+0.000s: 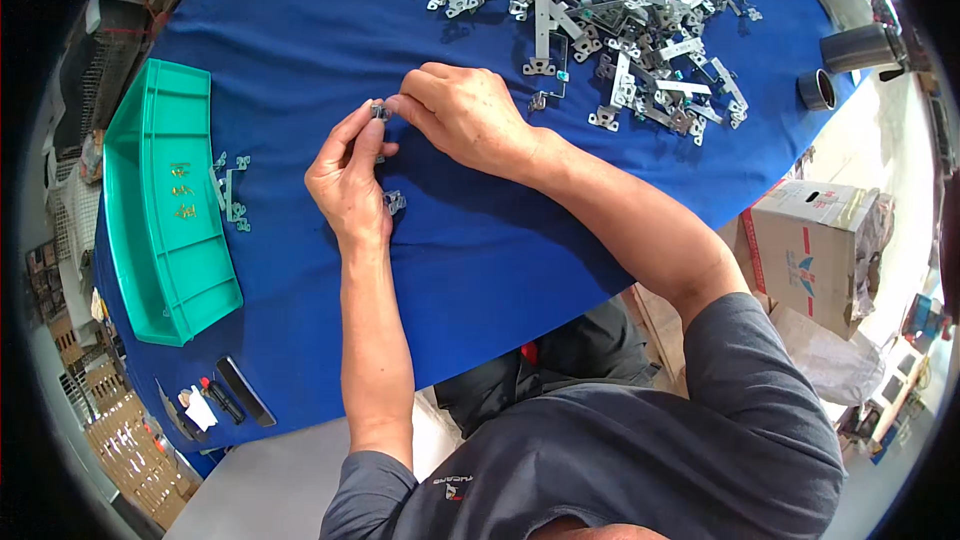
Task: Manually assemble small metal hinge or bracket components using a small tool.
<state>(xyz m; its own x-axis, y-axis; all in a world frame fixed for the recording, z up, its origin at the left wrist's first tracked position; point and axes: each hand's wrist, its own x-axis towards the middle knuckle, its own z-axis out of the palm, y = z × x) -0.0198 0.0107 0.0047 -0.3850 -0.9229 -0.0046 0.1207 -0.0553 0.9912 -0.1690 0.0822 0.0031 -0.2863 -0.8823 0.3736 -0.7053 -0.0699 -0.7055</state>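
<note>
Near the middle of the blue-covered table, my left hand [350, 172] is closed around a small silvery metal bracket [394, 203]. One end of it pokes up past the thumb and index finger; the other end shows below the palm, and the middle is hidden by the hand. My right hand [462, 118] meets the upper end with thumb and forefinger pinched together at it. Whether a smaller part sits between those fingertips is too small to tell. A few similar metal brackets [232, 195] lie to the left, beside the green plastic bin [205, 285].
A large heap of metal brackets [620, 10] covers the far right of the blue cloth [480, 280]. At the right edge stand a dark cup [817, 90] and a grey cylinder [860, 48]. A phone [246, 392] and small tools lie near left. A cardboard box [805, 250] stands off the table.
</note>
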